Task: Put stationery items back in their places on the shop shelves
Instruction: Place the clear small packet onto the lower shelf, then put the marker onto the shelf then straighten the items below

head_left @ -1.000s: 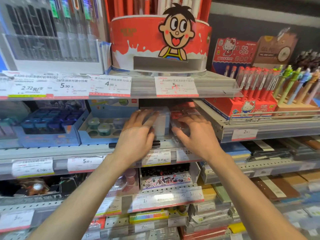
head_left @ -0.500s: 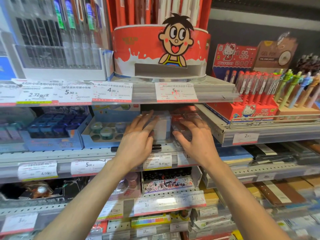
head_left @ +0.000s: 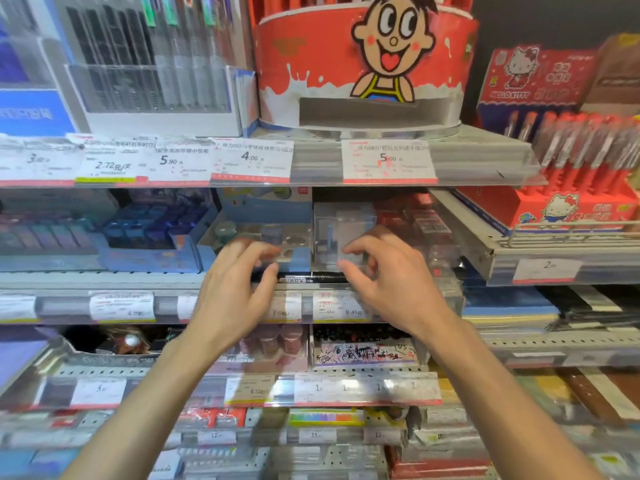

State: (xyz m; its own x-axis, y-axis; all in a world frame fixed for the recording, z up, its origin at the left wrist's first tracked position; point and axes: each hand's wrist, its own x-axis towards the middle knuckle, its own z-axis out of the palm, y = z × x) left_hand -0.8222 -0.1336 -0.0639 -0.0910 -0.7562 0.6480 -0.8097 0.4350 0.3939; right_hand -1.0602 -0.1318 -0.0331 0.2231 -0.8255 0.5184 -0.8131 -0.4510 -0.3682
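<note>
The clear plastic box (head_left: 341, 233) is the thing I'm watching here; it sits on the middle shelf right under the 5.00 price tag (head_left: 388, 161), pushed in behind a black marker (head_left: 311, 279) that lies along the shelf's front edge. Both hands hang just in front of it: left hand (head_left: 235, 289) down-left of the box, right hand (head_left: 391, 282) down-right, fingers on both loosely curled and, as far as I can tell, gripping nothing (it's motion-blurred, so the fingertips could be brushing the box face).

What worries me: that marker is loose and sits right at the lip, directly between the two hands. Any sweep of a thumb toward the box could roll it off onto the shelves below. Also the blue tray of little round pots (head_left: 256, 237) sits just left of the box, touching or nearly so, and a sideways nudge from the left hand would shove it out of line.
</note>
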